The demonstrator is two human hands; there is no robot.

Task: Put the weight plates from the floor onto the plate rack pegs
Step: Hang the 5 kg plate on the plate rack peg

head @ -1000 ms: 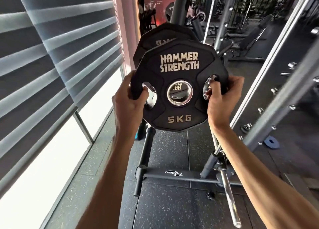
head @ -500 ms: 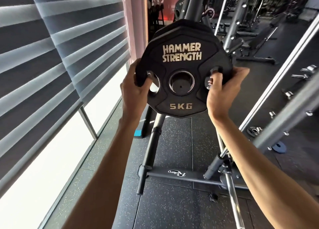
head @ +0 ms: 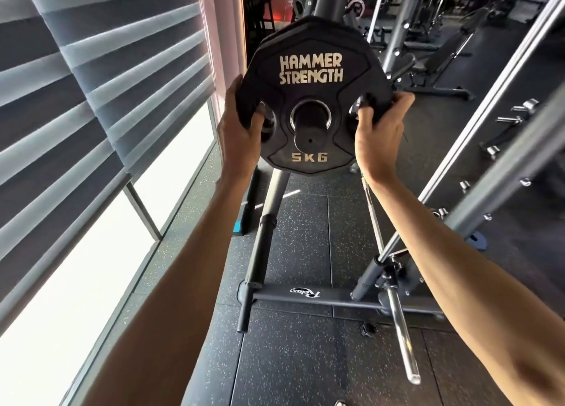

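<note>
- My left hand (head: 241, 130) and right hand (head: 379, 130) each grip the black rubber 5 kg weight plate (head: 312, 95), upper centre.
- I see a dark round rack peg (head: 309, 135) inside its steel-ringed hole.

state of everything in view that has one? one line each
5 kg plate: upright, centre hole threaded on the black peg.
black peg: tip pokes through the plate.
left hand: grips plate's left edge.
right hand: grips plate's right edge.
rear plate: upright, close behind.
chrome peg: bare.
blue plate: flat on floor.
blinds: partly lowered.
</note>
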